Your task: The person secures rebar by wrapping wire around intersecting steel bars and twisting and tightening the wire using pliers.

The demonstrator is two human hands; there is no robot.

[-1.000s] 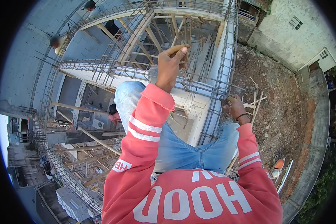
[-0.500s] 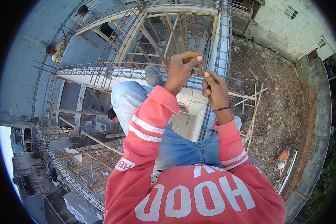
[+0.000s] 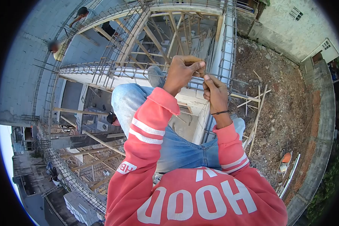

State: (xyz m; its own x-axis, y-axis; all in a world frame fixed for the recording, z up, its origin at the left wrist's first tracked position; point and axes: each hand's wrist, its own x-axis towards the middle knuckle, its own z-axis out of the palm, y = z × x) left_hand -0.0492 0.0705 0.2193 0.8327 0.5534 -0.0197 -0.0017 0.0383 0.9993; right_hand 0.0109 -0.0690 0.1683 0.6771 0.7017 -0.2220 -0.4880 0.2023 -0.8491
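My left hand (image 3: 182, 73) is closed in a pinch, thumb against curled fingers, out in front of my bent knee. Just below and right of it, my right hand (image 3: 216, 90) is pinched too, its thumb pointing up toward the left fingertips. Between the fingertips runs what looks like a thin dark wire (image 3: 204, 71), mostly hidden by the fingers. Behind the hands lies a steel rebar cage (image 3: 224, 56) along the top of a pale block wall (image 3: 194, 94). My jeans-clad legs (image 3: 188, 145) are astride that wall.
Wall tops with rebar cages (image 3: 86, 69) surround deep rooms with wooden props (image 3: 154, 39). To the right, the ground drops to rubble (image 3: 271, 94) with leaning poles (image 3: 258, 116) and a wheelbarrow (image 3: 285, 162). Two other people (image 3: 57, 51) are at the upper left.
My fingertips have drawn a little closer together, the left thumb dipping slightly. At the upper left, one person now leans with an arm reaching toward the rebar.
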